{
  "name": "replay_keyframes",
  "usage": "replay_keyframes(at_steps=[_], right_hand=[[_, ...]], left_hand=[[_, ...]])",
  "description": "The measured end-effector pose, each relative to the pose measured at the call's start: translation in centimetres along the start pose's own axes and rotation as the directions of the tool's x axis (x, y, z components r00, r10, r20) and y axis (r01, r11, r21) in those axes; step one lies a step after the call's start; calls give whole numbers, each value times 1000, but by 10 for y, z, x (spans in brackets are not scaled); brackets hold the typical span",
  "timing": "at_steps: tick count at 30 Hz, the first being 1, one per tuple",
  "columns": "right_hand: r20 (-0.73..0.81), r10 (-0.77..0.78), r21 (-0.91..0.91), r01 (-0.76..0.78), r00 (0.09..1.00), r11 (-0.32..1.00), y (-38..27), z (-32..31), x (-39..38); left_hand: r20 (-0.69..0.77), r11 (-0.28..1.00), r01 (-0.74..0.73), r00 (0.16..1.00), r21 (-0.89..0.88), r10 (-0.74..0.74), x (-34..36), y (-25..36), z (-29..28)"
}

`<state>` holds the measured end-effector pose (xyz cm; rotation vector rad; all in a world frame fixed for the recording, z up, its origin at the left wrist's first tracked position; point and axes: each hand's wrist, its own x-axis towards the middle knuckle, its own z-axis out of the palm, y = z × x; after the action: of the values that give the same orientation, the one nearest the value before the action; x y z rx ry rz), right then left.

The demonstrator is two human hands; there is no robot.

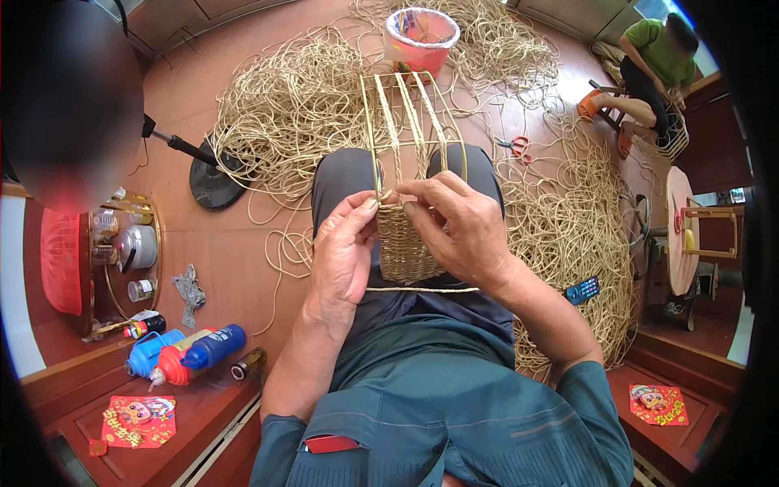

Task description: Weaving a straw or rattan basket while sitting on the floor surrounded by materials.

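Observation:
A half-woven basket panel (pixel 403 243) of twisted straw-coloured cord rests on my lap between my knees. It is built on a thin metal frame (pixel 370 130), with several lengthwise cords (pixel 410 114) stretched bare along its far part. My left hand (pixel 342 247) is closed, thumb and forefinger pinching the cord (pixel 385 197) where it loops round the frame's left side. From the right, my right hand (pixel 464 223) curls over the weave's upper edge, thumb and forefinger closed around the cord beside my left fingertips. A loose cord (pixel 422 290) crosses below the weave.
Big heaps of cord (pixel 296 114) lie ahead and to the right, with red-handled scissors (pixel 516 148) and a phone (pixel 582 290) there. A lined red bucket (pixel 420 40) stands beyond. Bottles (pixel 213 347) and a fan base (pixel 217 177) are left. A person (pixel 656 73) sits far right.

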<state>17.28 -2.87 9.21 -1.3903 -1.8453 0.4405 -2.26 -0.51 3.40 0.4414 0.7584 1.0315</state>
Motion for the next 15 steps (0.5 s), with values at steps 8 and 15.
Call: replay_keyframes(at_steps=[8, 15], right_hand=[[209, 41, -186, -2, 977, 982, -3, 4, 23], [391, 61, -265, 48, 918, 963, 1, 5, 45]], left_hand=[[101, 986, 73, 993, -151, -58, 7, -10, -11], [48, 992, -105, 994, 63, 102, 3, -10, -3]])
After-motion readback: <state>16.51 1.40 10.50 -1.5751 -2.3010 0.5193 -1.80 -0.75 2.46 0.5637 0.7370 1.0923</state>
